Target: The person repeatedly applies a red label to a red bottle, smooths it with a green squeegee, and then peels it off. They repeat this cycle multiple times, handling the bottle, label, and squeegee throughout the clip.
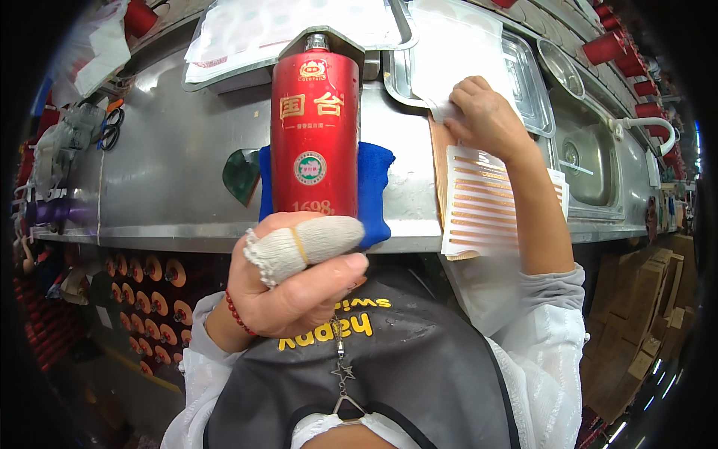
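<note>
A red bottle (pixel 314 142) with gold lettering and a round green-and-white emblem lies on a blue cloth (pixel 374 187), its silver cap pointing away from me. My left hand (pixel 292 277) is closed in front of the bottle's near end, thumb against a forefinger wrapped in a white knit finger cover (pixel 307 245). Whatever lies between those fingers is hidden. Over at the right, my right hand (pixel 479 116) pinches the near edge of a thin white sheet (pixel 452 56). Under that forearm is a white sheet with gold strips (pixel 479 198).
A metal tray (pixel 523 82) sits beneath the thin sheet, near a sink (pixel 594 168) with a white faucet (pixel 658 123). Printed sheets (pixel 247 37) are stacked behind the bottle. A dark green piece (pixel 241 176) and scissors (pixel 111 127) lie leftward on the steel table (pixel 172 150).
</note>
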Motion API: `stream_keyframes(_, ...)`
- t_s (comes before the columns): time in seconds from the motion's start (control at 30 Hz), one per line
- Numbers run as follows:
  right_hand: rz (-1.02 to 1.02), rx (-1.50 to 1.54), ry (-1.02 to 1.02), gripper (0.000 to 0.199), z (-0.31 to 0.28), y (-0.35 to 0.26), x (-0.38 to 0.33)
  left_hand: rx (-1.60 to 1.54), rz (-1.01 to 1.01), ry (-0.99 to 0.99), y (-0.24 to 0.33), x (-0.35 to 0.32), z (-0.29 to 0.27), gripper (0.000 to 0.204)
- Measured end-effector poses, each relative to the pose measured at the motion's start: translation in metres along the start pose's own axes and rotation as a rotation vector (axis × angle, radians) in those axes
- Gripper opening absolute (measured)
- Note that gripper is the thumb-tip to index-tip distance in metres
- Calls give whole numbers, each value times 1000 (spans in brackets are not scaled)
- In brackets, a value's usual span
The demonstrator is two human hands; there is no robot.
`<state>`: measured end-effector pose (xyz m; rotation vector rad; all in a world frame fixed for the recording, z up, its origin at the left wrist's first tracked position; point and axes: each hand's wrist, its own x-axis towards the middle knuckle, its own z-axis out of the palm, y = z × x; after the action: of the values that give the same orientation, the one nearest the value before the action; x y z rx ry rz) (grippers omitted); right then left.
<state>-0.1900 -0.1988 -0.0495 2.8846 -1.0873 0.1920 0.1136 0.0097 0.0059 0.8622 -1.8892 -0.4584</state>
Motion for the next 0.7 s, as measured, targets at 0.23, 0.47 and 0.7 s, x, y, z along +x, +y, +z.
stream_keyframes(0.23,-13,43,64,10,5,-4,4,26,-120,134,-11,-15,-8,17)
stream_keyframes(0.47,107,257,81,10,-4,26,8,101,-133,186,-25,-24,-11,16)
stream_keyframes(0.7,729,398,235,28,-40,163,7,155,-183,232,-37,-36,-17,17)
